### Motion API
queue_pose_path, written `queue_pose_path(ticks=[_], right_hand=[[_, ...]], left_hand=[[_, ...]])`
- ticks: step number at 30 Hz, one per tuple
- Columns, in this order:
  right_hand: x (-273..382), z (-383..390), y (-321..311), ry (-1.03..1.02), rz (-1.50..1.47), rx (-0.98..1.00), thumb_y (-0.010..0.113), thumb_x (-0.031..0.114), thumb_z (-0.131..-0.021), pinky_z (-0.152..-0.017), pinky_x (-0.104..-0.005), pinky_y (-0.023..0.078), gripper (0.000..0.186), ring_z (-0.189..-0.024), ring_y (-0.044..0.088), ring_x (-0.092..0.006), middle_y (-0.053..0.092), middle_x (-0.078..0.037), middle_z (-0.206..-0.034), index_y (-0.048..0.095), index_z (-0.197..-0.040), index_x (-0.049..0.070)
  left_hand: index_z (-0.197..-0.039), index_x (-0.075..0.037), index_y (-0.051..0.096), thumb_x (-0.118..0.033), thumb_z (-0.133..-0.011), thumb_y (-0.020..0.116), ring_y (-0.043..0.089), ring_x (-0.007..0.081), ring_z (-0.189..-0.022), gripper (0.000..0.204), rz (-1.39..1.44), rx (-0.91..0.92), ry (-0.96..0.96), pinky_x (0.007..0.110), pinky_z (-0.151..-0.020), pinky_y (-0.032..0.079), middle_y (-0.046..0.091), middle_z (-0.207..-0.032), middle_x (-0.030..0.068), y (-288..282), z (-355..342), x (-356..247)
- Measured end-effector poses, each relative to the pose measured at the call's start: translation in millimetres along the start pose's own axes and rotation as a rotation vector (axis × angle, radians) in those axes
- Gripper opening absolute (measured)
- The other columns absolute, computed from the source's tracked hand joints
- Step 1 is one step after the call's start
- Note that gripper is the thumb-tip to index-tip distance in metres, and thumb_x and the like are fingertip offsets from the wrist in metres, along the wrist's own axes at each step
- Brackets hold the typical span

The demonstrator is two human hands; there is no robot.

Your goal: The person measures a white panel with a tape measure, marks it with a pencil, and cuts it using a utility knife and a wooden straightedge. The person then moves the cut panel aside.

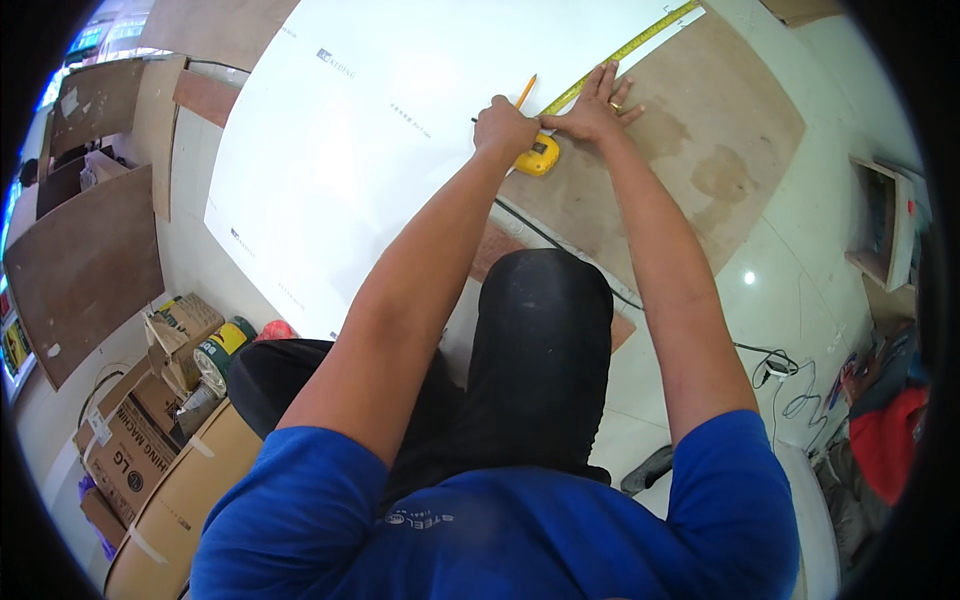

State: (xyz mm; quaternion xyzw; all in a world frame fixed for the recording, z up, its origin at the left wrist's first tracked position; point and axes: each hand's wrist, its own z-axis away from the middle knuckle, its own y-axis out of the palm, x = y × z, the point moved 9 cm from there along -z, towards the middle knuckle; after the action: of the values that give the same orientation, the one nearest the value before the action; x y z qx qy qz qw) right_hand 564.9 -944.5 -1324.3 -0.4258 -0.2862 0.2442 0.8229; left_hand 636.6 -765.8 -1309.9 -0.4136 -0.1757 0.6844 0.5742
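Observation:
A large white sheet (330,150) lies ahead of me, its right edge over a brown board (690,130). My left hand (504,128) is closed on an orange pencil (527,91) at this edge; one pencil end points up and away. Against that hand rests the yellow case of a tape measure (540,157). Its yellow blade (630,47) runs out along the sheet's edge to the far right. My right hand (597,106), with a ring on one finger, lies flat with fingers spread, touching the blade and the board. Its thumb reaches toward the left hand.
Cardboard boxes (135,445) and a green-and-yellow container (222,350) stand at the left, near brown panels (90,270). A black cable (530,225) runs under the board. At the right are a wooden frame (880,225), a charger with cords (778,368) and red cloth (888,440).

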Motion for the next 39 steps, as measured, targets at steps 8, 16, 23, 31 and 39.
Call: queue_pose_path(ticks=[8, 16, 23, 31, 39], right_hand=[[11, 25, 8, 0.047, -0.047, 0.025, 0.083, 0.065, -0.065, -0.116, -0.0755, -0.005, 0.145, -0.156, -0.015, -0.0451, -0.016, -0.016, -0.172, -0.003, -0.165, 0.005], [11, 21, 17, 0.006, -0.066, 0.018, 0.080, 0.068, -0.065, -0.112, -0.0786, -0.008, 0.145, -0.153, -0.021, -0.0483, -0.019, -0.019, -0.170, -0.005, -0.164, 0.004], [7, 14, 23, 0.027, -0.059, 0.063, 0.081, 0.067, -0.064, -0.110, -0.0803, -0.008, 0.149, -0.152, -0.024, -0.0506, -0.022, -0.021, -0.169, -0.010, -0.163, 0.003], [5, 14, 23, 0.028, -0.046, 0.087, 0.082, 0.067, -0.064, -0.110, -0.0815, -0.005, 0.150, -0.152, -0.025, -0.0505, -0.022, -0.021, -0.169, -0.011, -0.163, 0.004], [5, 13, 23, 0.038, -0.051, 0.073, 0.084, 0.069, -0.060, -0.110, -0.0810, -0.007, 0.154, -0.151, -0.026, -0.0497, -0.023, -0.020, -0.169, -0.012, -0.163, 0.005]], left_hand=[[-0.110, 0.006, 0.067, -0.044, -0.079, 0.083, 0.071, 0.0345, -0.101, 0.061, -0.069, 0.108, 0.200, 0.042, -0.085, 0.056, 0.072, -0.105, 0.0248, -2, -20, 5], [-0.105, 0.000, 0.069, -0.050, -0.088, 0.073, 0.056, 0.0202, -0.071, 0.053, 0.158, 0.303, 0.098, 0.034, -0.062, 0.046, 0.067, -0.089, 0.0098, -10, -23, 23], [-0.135, -0.001, 0.061, -0.029, -0.101, 0.054, 0.063, 0.0245, -0.087, 0.044, 0.489, 0.234, 0.123, 0.039, -0.069, 0.052, 0.069, -0.104, 0.0151, -39, -9, 29], [-0.151, -0.001, 0.041, -0.003, -0.102, 0.047, 0.069, 0.0278, -0.097, 0.049, 1.205, 0.550, 0.141, 0.037, -0.081, 0.058, 0.063, -0.118, 0.0179, -40, 11, 15], [-0.122, -0.002, 0.057, -0.016, -0.104, 0.061, 0.070, 0.0269, -0.104, 0.023, 1.331, 0.338, 0.204, 0.034, -0.082, 0.055, 0.067, -0.099, 0.0100, -36, -19, 21]])
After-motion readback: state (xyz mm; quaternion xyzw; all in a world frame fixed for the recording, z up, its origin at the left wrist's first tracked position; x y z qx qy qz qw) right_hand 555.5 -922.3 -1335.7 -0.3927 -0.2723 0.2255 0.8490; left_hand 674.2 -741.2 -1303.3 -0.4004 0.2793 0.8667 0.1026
